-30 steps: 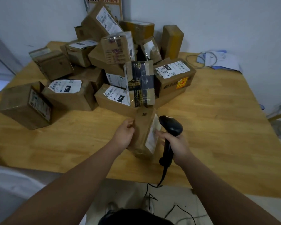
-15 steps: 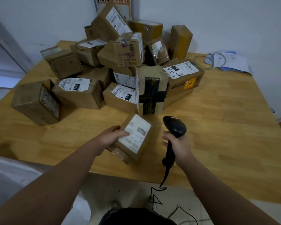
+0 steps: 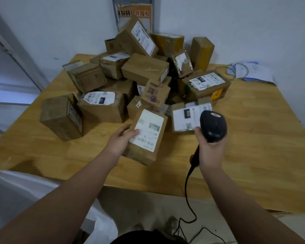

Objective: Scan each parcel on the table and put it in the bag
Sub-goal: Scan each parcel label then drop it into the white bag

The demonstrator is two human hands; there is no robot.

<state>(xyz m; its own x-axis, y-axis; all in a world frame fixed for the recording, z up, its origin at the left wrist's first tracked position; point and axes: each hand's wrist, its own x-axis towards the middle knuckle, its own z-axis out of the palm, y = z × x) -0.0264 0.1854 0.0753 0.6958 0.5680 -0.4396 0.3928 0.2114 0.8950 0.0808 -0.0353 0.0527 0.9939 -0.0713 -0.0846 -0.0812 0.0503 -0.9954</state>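
My left hand point(image 3: 121, 140) grips a small brown parcel point(image 3: 146, 136) by its left side, thumb on the white label, which faces up toward me. It is held tilted over the wooden table point(image 3: 253, 155). My right hand point(image 3: 209, 150) holds a black corded barcode scanner point(image 3: 213, 125) just right of the parcel, head up. Behind them is a pile of several brown parcels point(image 3: 144, 71), and some in the middle are blurred. A white bag point(image 3: 25, 187) lies at the lower left, below the table's front edge.
A box with a white label point(image 3: 188, 117) lies right behind the scanner. Papers and a looped cable point(image 3: 248, 71) sit at the table's far right corner. The scanner cord point(image 3: 188, 199) hangs over the front edge to the floor. White walls close the back.
The parcel in my left hand has turned label-up and come nearer. The scanner has risen. Boxes in the middle of the pile have toppled forward; a labelled box now lies behind the scanner.
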